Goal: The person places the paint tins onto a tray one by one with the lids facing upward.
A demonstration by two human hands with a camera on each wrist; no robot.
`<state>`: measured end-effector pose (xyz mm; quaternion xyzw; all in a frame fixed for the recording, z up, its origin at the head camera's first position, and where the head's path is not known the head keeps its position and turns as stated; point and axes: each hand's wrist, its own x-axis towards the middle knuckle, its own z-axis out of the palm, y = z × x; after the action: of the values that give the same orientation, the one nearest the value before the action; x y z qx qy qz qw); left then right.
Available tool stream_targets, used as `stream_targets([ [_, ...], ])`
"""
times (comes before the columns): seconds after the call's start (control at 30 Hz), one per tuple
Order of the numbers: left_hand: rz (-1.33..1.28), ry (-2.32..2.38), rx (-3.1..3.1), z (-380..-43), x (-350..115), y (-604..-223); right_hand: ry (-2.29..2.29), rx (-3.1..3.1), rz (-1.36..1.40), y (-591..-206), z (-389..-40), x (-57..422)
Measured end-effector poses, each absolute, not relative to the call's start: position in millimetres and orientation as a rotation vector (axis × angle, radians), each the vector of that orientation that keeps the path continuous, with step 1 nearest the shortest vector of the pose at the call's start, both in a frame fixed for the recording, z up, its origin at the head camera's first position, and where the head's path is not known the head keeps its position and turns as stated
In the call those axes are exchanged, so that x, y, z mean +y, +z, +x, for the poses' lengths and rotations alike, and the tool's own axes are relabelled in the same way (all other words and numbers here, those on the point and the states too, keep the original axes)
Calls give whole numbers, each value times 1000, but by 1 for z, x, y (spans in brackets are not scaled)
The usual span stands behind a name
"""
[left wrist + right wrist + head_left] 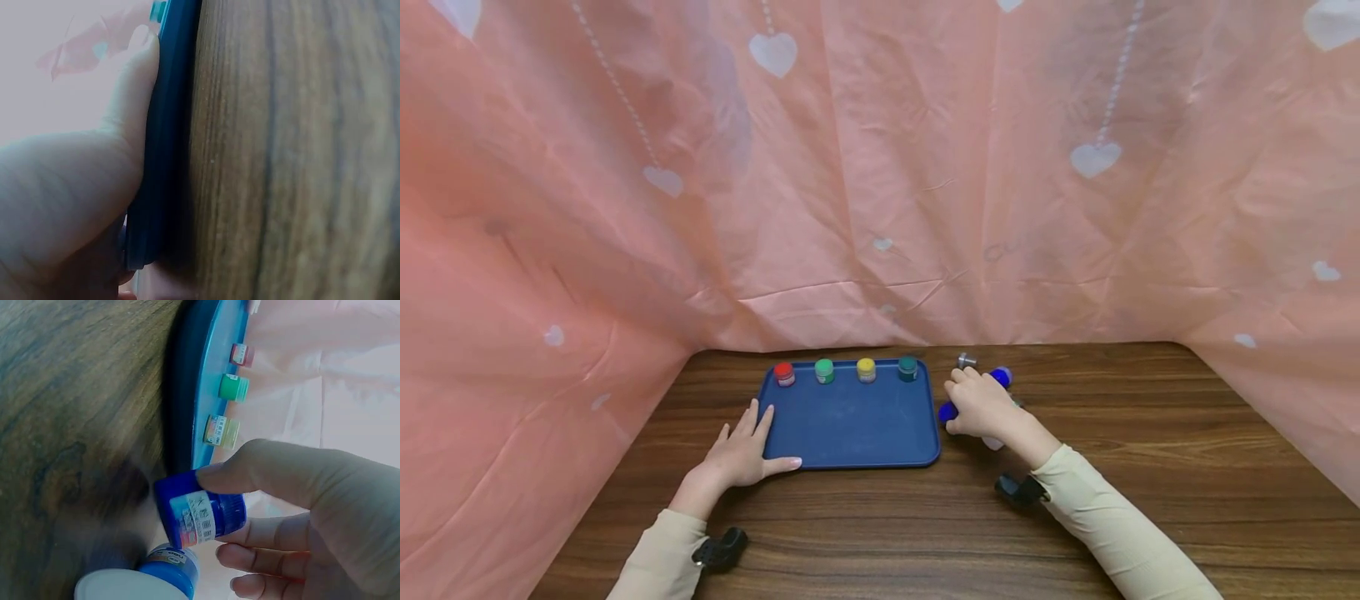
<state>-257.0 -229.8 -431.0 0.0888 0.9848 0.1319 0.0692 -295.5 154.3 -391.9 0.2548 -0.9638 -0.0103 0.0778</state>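
My right hand [979, 404] pinches a small dark blue paint jar [200, 519] between thumb and fingers, just beyond the right edge of the blue tray [853, 433]. In the right wrist view the jar is tilted, its printed label showing. My left hand [737, 454] lies with spread fingers over the tray's left edge, the thumb at its front rim. Along the tray's back stand a red-lidded jar [784, 374], a green jar [824, 371], a yellow jar [866, 370] and a teal jar [907, 368].
Behind my right hand lies another blue jar [1002, 377], with a small metal piece [966, 361] nearby. A white object [992, 443] is partly hidden under the right wrist. A pink curtain [880, 167] with hearts surrounds the wooden table [880, 533].
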Motion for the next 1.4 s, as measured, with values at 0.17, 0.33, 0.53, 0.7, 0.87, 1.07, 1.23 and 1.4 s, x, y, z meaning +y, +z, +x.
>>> stream_targets([
  [0.17, 278, 402, 2947, -257, -233, -429, 13, -2842, 760, -390, -295, 152],
  [0.33, 286, 372, 2957, -258, -241, -429, 77, -2758, 784, -387, -297, 146],
  [0.53, 294, 349, 2995, -260, -245, -431, 132, -2722, 796, -381, -299, 136],
  [0.7, 291, 356, 3005, -263, -241, -435, 165, -2731, 791, -377, -298, 130],
  [0.87, 273, 372, 2993, -266, -242, -442, 193, -2715, 784, -375, -297, 123],
  [1.07, 212, 422, 2968, -266, -241, -441, 225, -2674, 794, -372, -298, 110],
  [1.23, 176, 421, 2983, -266, -243, -446, 233, -2680, 814, -374, -302, 98],
  [1.4, 155, 415, 2997, -266, -242, -445, 264, -2711, 841, -376, -304, 84],
])
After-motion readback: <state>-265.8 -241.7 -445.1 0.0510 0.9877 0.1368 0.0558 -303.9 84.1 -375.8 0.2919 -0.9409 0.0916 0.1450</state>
